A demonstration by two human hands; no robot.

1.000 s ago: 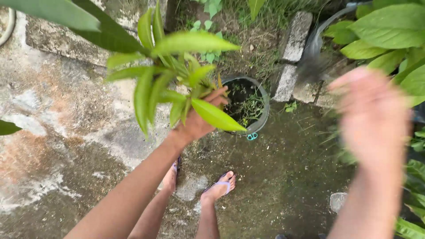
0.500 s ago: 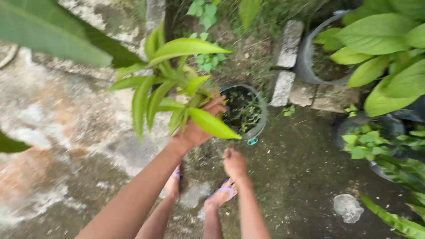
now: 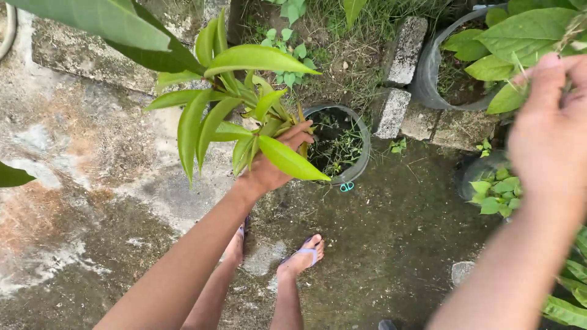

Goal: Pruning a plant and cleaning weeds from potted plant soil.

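Change since earlier frame: right hand [image 3: 547, 131], half a second ago low near the feet, is now raised at the right edge of the view; left hand [image 3: 272, 162] keeps its hold on the plant cutting [image 3: 235, 116] over the same spot.
Left hand: closed around the base of the plant cutting, fingers wrapped about the bunched stems, arm reaching up from the lower left.
Plant cutting: held upright in the air, its long yellow-green leaves fanning up and to the left; one leaf droops to the right across the edge of the small pot [image 3: 358, 156].
Right hand: close to the camera, back of the hand showing, fingers bent near a thin dry stem at the upper right; whether it grips that stem cannot be told.
Small pot: dark, round, on the ground just right of the left hand, with soil and a few small weeds inside.
Feet: in sandals [image 3: 309, 252], on wet concrete ground [image 3: 397, 244] below the left hand.
Stone blocks [image 3: 403, 43]: two pale blocks beyond the small pot, beside a patch of grass.
Large pot [image 3: 431, 73]: grey, right of the blocks, carrying broad green leaves.
Leafy plant [image 3: 492, 195]: small, in a dark container under the right wrist.
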